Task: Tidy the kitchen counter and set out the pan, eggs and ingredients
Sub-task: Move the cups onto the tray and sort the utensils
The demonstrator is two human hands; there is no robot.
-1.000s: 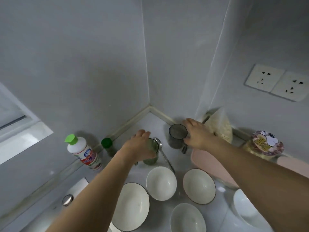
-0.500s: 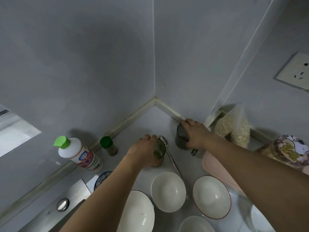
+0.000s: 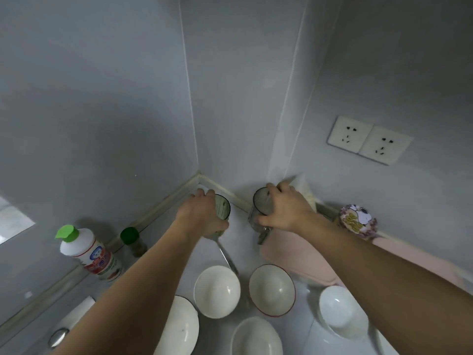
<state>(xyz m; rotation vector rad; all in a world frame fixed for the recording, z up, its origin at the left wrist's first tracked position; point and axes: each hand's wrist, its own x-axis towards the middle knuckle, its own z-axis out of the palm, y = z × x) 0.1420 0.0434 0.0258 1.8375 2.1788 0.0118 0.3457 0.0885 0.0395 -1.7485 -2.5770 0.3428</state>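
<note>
Head camera looks down at your two arms reaching forward into the corner of the counter [image 3: 256, 252]. Your left hand [image 3: 202, 216] is curled around a green-tinted glass [image 3: 222, 207], fingers wrapped over its far side and thumb near its base, with the forearm running up from the lower left. Your right hand [image 3: 282, 210] grips a dark glass [image 3: 259, 204] from the right side, fingertips hooked over its rim and thumb low against its wall; that forearm crosses in from the lower right. Both glasses stand upright close to the wall trim, near each other but apart. A metal spoon [image 3: 225, 252] lies on the counter just below your left hand, its handle pointing toward a white bowl [image 3: 217, 290]. A red-rimmed bowl [image 3: 271, 289] sits beside that one, with more bowls nearer you. Left of your arm stand a white bottle with a green cap [image 3: 87, 249] and a small green-capped jar [image 3: 133, 240]. A pink cloth [image 3: 299, 254] lies under your right forearm.
</note>
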